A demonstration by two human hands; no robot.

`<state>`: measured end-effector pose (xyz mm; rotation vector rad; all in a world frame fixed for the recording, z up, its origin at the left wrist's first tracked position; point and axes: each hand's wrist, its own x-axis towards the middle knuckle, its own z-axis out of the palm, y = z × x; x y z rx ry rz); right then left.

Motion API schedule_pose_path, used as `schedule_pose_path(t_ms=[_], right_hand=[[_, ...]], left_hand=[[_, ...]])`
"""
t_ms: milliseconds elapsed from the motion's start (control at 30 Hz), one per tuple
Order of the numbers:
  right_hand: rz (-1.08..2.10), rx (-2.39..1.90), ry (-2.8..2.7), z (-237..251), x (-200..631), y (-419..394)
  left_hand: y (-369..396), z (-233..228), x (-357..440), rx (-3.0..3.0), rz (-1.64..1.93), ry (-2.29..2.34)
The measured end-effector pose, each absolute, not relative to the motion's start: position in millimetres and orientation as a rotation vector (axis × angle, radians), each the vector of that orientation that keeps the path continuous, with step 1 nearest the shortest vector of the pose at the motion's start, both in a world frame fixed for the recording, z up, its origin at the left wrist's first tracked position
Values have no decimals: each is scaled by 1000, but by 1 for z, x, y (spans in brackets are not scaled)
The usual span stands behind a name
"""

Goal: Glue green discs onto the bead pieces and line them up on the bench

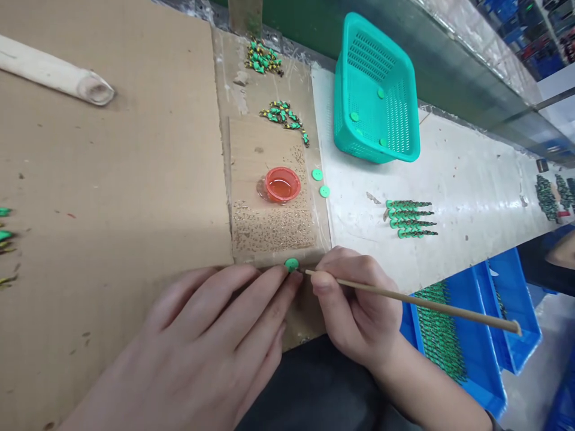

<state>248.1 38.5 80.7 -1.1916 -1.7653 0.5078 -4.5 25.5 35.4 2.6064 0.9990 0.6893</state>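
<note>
Tabletop (449, 173) w/ cardboard sheet (112, 179). Left hand (202, 353) flat, fingers (281, 284) released, tips touching green button (291, 264) at cardboard's near edge. Right hand (354, 305) clenched on thin stick (426, 304); stick lies left-right, tip just right of button. Left hand nearer.

Blue bins (476, 359) cut off, btm-right.

The person is wearing dark clothing over the lap, with both hands bare, ringless and showing short, unpainted nails.
</note>
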Motion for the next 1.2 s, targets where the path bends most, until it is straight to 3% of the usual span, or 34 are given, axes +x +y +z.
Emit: schedule_pose_path(t_ms=[533,833,1200], right_hand=[[468,-1155,-1689,78,247,37],[564,-1235,-1228,69,245,38],[639,-1243,-1152,77,257,31]], left_hand=[[23,31,-3,2588,721,1018],[44,56,13,2644,763,1070],[44,84,13,2720,683,980]])
